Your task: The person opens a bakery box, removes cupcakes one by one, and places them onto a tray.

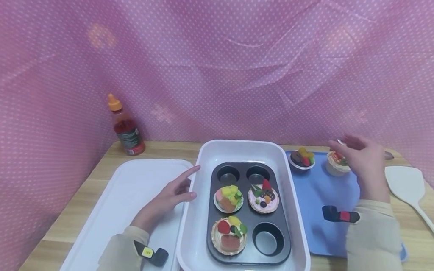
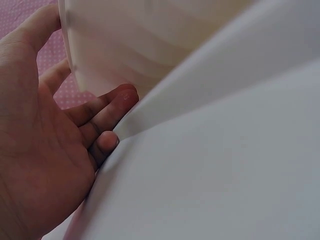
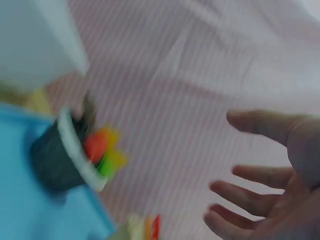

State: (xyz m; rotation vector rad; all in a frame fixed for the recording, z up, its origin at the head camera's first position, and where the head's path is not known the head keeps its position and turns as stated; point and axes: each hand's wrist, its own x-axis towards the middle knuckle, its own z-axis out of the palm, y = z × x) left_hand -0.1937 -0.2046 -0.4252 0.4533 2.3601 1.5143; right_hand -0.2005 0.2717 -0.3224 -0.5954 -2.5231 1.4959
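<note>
My left hand (image 1: pixel 168 198) lies at the left wall of a white plastic tub (image 1: pixel 293 214), its fingertips touching the rim; the fingers look relaxed. In the tub stands a dark muffin tin (image 1: pixel 246 258) holding a tart with yellow pieces (image 1: pixel 228 198), a pink-cream tart (image 1: pixel 263 197) and a tart with a red berry (image 1: pixel 229 235). My right hand (image 1: pixel 366 162) hovers by a cream cupcake (image 1: pixel 335 164) on a blue tray (image 1: pixel 321 195), fingers spread and holding nothing in the right wrist view. A dark cupcake (image 3: pixel 57 155) with fruit sits on that tray.
A white lid (image 1: pixel 130 202) lies left of the tub. Behind it stands a red sauce bottle (image 1: pixel 128 132) with an orange cap. At the right lies a white spatula (image 1: pixel 406 184) with a pale green handle. A pink dotted cloth (image 1: pixel 211 68) hangs behind the table.
</note>
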